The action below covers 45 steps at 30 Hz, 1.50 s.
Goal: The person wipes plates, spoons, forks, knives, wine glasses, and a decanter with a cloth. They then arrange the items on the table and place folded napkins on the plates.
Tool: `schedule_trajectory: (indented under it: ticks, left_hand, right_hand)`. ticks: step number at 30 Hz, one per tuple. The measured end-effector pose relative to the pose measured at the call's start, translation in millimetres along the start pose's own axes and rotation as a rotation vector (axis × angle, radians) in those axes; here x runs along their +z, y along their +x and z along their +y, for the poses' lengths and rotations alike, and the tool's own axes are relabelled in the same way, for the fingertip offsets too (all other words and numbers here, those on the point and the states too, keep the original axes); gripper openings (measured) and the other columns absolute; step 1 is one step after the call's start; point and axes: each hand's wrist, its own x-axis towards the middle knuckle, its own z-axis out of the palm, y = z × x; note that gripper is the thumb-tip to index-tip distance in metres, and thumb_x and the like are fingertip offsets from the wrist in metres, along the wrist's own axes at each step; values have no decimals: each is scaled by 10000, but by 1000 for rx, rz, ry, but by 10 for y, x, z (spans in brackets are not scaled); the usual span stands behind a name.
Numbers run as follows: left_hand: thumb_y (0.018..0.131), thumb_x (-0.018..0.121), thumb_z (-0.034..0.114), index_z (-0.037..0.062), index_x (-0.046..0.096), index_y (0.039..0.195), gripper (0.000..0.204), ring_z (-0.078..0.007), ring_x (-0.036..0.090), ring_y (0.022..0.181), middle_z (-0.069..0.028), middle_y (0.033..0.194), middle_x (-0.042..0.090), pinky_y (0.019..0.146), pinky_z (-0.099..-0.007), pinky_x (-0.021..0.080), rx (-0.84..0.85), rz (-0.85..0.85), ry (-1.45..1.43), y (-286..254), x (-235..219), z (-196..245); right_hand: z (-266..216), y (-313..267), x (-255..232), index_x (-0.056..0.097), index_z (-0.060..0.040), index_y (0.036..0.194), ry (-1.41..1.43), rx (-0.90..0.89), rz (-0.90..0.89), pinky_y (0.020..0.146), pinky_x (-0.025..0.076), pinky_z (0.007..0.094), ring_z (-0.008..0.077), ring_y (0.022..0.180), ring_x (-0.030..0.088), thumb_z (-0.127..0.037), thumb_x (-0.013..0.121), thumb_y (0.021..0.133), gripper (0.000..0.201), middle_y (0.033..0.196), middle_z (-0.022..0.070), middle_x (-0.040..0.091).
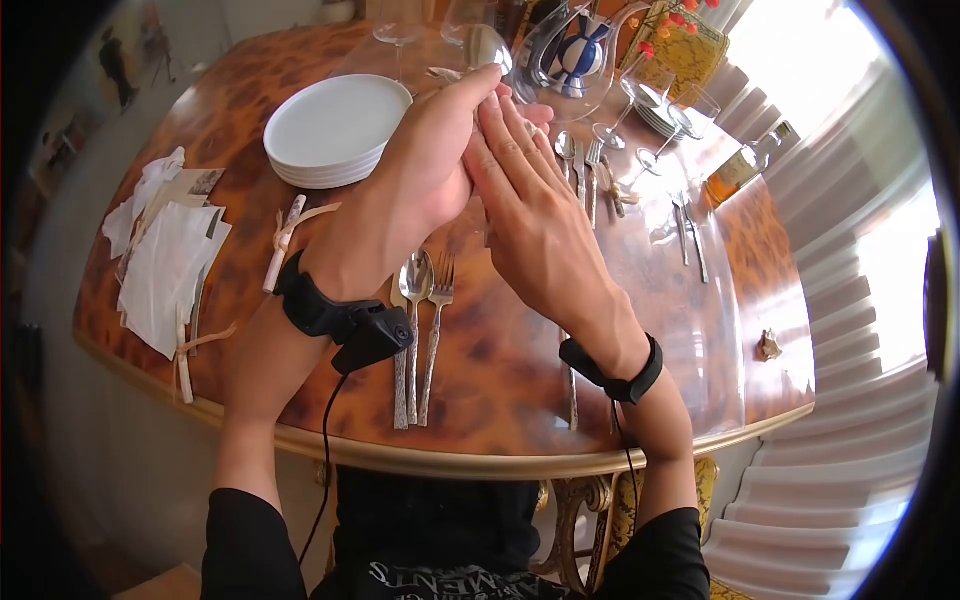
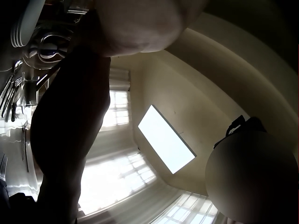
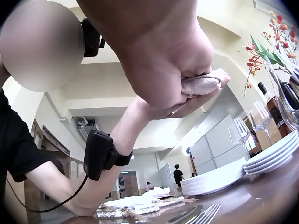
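Note:
In the head view my two hands meet palm to palm above the middle of the table. My right hand (image 1: pixel 545 220) lies over the left with its fingers straight and side by side. My left hand (image 1: pixel 430 160) presses from the other side, its thumb pointing up and most of its fingers hidden. Between the palms the right wrist view shows a pale greyish-white lump (image 3: pixel 203 85); I cannot tell what it is. Closest below the hands are a spoon (image 1: pixel 415 285) and a fork (image 1: pixel 441 285). The left wrist view is mostly dark forearm.
Stacked white plates (image 1: pixel 338 125) stand at the back left, near a tied white roll (image 1: pixel 284 245) and white cloths (image 1: pixel 165 280). A glass pitcher (image 1: pixel 570 60), wine glasses (image 1: pixel 612 132) and a bottle (image 1: pixel 740 170) stand behind. A small crumpled brownish piece (image 1: pixel 768 346) lies at right.

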Motion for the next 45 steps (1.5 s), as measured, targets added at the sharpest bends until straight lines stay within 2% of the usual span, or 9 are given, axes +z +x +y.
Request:
schedule_trajectory:
  ticks: [13, 19, 26, 29, 33, 35, 37, 40, 45]
  left_hand:
    - [1038, 422, 324, 86, 535, 936, 283, -284, 681, 913, -133, 935, 685, 801, -399, 513, 349, -38, 111, 87, -192, 412]
    - [991, 445, 534, 156, 399, 719, 467, -193, 572, 707, -58, 750, 533, 766, -400, 500, 135, -97, -11, -88, -66, 201]
    - [1019, 415, 477, 74, 558, 895, 445, -122, 600, 756, -26, 789, 587, 684, -284, 499, 127, 60, 116, -247, 178, -150]
    - [1063, 250, 407, 8, 561, 1176, 518, -178, 645, 947, -124, 1148, 645, 801, -306, 534, 171, 134, 140, -231, 164, -80]
    - [1059, 233, 434, -7, 511, 1292, 572, -264, 427, 1339, -201, 1422, 467, 1080, -357, 373, 346, -16, 119, -104, 20, -25]
    - [1056, 236, 444, 7, 500, 1308, 569, -257, 416, 1353, -201, 1427, 465, 1081, -363, 365, 247, 15, 42, -155, 52, 78]
    - [1046, 251, 482, 25, 485, 1328, 586, -222, 577, 1165, -182, 1264, 602, 958, -330, 463, 232, -9, 77, -156, -127, 136]
    - [1030, 275, 537, 73, 535, 1229, 568, -77, 399, 442, -3, 661, 556, 428, -227, 345, -78, 4, 452, -250, -376, 89]
    - [1011, 237, 568, 124, 511, 1050, 523, -68, 248, 324, -51, 650, 541, 308, -218, 187, -411, 29, 297, -621, 75, -125]
  right_hand:
    - [-3, -14, -342, 574, -26, 1000, 349, 117, -204, 695, 504, 466, 379, 810, 623, 52, 556, 722, 289, 907, 121, 615]
    - [138, 96, -401, 528, -8, 1204, 1043, 647, 603, 869, 485, 283, 128, 1009, 576, -119, 405, 1006, 258, 1088, 70, 584]
    - [-187, 57, -169, 360, 25, 1414, 377, 169, 312, 1123, 280, 416, 365, 1390, 323, 28, 442, 933, 488, 1488, 256, 313]
    - [-263, -11, 9, 269, 11, 1490, 388, 188, 184, 1162, 200, 450, 408, 1458, 167, 103, 419, 899, 617, 1565, 271, 165]
    - [-239, -71, 6, 246, 7, 1499, 417, 216, 36, 1137, 275, 438, 412, 1448, 185, 133, 465, 784, 758, 1562, 291, 133]
    - [-224, -158, 54, 345, 48, 1418, 282, 166, 130, 947, 477, 466, 475, 1251, 452, 104, 520, 704, 738, 1472, 331, 298]
    - [-125, -372, -56, 477, 15, 1298, 331, 202, -249, 794, 536, 453, 424, 1027, 607, 101, 550, 697, 612, 1232, 250, 554]
    - [124, -296, -420, 566, -35, 1141, 262, 195, 110, 680, 536, 438, 341, 761, 614, 87, 564, 748, 412, 894, 135, 559]
    - [-44, -97, -424, 501, -14, 1305, 87, -243, 96, 1010, 467, 405, 304, 1278, 491, -121, 620, 834, 498, 1332, 162, 522]
